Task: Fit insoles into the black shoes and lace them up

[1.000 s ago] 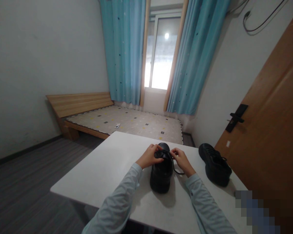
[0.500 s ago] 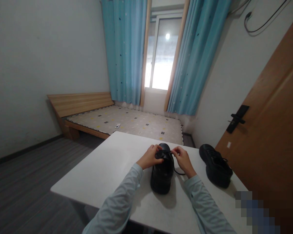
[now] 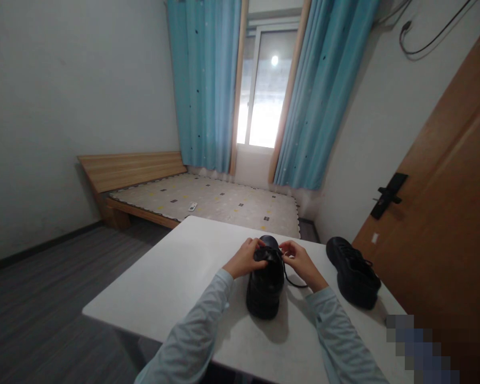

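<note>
A black lace-up shoe (image 3: 265,285) stands on the white table (image 3: 176,288), its toe pointing away from me. My left hand (image 3: 245,257) pinches the shoe's lace on its left side near the tongue. Over the right side of the lacing, my right hand (image 3: 301,262) grips the other lace end, and a loop of black lace (image 3: 295,282) trails from it onto the table. A second black shoe (image 3: 352,272) rests alone to the right, near the table's right edge.
A wooden door (image 3: 444,213) with a black handle (image 3: 387,194) stands close on the right. Beyond the table lie a low wooden bed (image 3: 192,200) with a patterned mattress, blue curtains (image 3: 208,85) and a window (image 3: 262,88). Grey floor lies to the left.
My right hand has drawn slightly toward me and to the right with the lace, so the loose loop lies a little farther out on the table. The left hand and both shoes stay put.
</note>
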`<state>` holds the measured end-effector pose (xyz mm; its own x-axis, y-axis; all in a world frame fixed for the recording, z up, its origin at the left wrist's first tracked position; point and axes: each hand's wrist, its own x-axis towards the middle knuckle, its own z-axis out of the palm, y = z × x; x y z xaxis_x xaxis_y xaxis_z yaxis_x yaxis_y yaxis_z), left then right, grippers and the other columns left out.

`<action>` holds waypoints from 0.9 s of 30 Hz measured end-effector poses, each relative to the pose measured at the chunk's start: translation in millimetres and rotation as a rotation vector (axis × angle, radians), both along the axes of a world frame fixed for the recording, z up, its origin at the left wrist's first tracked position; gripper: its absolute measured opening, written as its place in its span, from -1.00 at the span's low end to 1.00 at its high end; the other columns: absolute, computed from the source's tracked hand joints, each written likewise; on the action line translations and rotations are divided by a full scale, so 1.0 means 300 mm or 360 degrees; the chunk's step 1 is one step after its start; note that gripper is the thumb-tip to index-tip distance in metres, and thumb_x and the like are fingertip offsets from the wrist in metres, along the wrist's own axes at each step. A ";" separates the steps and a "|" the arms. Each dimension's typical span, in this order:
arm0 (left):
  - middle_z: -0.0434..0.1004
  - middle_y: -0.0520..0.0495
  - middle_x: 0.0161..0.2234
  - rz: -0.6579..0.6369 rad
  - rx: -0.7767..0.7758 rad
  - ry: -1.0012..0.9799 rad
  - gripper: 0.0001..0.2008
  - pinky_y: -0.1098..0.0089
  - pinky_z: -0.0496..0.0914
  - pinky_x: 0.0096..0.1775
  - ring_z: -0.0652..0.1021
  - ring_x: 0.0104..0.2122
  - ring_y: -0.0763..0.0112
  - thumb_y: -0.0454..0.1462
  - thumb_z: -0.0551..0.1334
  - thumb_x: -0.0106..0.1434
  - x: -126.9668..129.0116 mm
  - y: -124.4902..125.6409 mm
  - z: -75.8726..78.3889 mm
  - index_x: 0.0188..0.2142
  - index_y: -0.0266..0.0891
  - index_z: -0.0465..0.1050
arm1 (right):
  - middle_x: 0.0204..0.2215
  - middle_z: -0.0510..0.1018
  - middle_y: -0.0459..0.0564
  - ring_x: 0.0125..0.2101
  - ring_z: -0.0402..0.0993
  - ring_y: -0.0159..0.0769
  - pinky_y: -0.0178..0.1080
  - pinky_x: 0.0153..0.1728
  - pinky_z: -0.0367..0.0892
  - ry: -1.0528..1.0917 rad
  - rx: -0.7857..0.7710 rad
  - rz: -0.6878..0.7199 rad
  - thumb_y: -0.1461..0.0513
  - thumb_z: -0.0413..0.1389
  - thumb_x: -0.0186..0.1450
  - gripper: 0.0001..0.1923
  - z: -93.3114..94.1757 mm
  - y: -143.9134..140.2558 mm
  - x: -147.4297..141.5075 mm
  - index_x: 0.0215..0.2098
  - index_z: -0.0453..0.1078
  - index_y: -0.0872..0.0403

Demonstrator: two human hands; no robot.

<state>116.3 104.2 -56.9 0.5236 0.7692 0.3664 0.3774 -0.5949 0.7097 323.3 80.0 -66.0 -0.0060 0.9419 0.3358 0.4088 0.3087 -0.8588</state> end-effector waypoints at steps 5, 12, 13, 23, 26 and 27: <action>0.31 -0.08 -0.21 -0.0001 -0.0004 -0.0001 -0.59 0.28 0.32 -0.09 0.37 -0.16 0.28 -0.35 0.29 -0.07 0.000 -0.003 0.007 -0.17 -0.24 0.30 | -0.48 0.40 -0.09 -0.49 0.30 -0.38 -0.32 -0.47 0.25 -0.0140 0.0051 -0.0067 0.31 0.09 -0.02 -0.75 0.009 -0.009 0.000 -0.32 0.40 0.11; 0.30 -0.09 -0.20 -0.0008 -0.0018 -0.0028 -0.58 0.28 0.32 -0.08 0.37 -0.16 0.29 -0.36 0.28 -0.07 -0.001 0.000 0.002 -0.16 -0.23 0.30 | -0.46 0.49 -0.01 -0.50 0.29 -0.34 -0.27 -0.44 0.25 -0.0300 0.0095 -0.0229 0.21 0.09 0.07 -0.80 0.023 -0.016 -0.005 -0.37 0.48 0.11; 0.30 -0.08 -0.20 -0.0009 -0.0020 -0.0033 -0.58 0.28 0.32 -0.08 0.38 -0.16 0.29 -0.35 0.28 -0.07 -0.002 0.001 0.001 -0.16 -0.23 0.30 | -0.47 0.50 -0.01 -0.50 0.29 -0.34 -0.26 -0.43 0.25 -0.0291 0.0085 -0.0241 0.19 0.10 0.07 -0.81 0.022 -0.014 -0.003 -0.40 0.47 0.11; 0.30 -0.10 -0.20 -0.0009 -0.0023 -0.0013 -0.58 0.27 0.32 -0.08 0.38 -0.16 0.28 -0.34 0.29 -0.06 -0.002 -0.002 0.003 -0.16 -0.24 0.30 | -0.56 0.40 -0.12 -0.49 0.32 -0.37 -0.27 -0.42 0.29 0.0390 -0.0350 -0.0063 0.13 0.18 -0.01 -0.80 0.010 -0.008 0.006 -0.55 0.36 0.11; 0.31 -0.10 -0.20 0.0006 0.0004 0.0002 -0.58 0.26 0.31 -0.07 0.38 -0.15 0.26 -0.33 0.29 -0.07 -0.001 0.000 0.004 -0.16 -0.24 0.30 | -0.52 0.46 -0.10 -0.46 0.36 -0.37 -0.28 -0.39 0.29 0.0583 -0.0384 -0.0034 0.15 0.22 -0.03 -0.80 0.009 -0.010 0.011 -0.55 0.37 0.11; 0.31 -0.10 -0.20 0.0010 0.0011 0.0006 -0.58 0.26 0.31 -0.06 0.38 -0.15 0.26 -0.32 0.29 -0.07 -0.001 0.000 0.004 -0.16 -0.25 0.31 | -0.50 0.48 -0.08 -0.43 0.38 -0.35 -0.28 -0.38 0.29 0.0632 -0.0390 -0.0030 0.15 0.24 -0.04 -0.79 0.008 -0.009 0.013 -0.54 0.37 0.11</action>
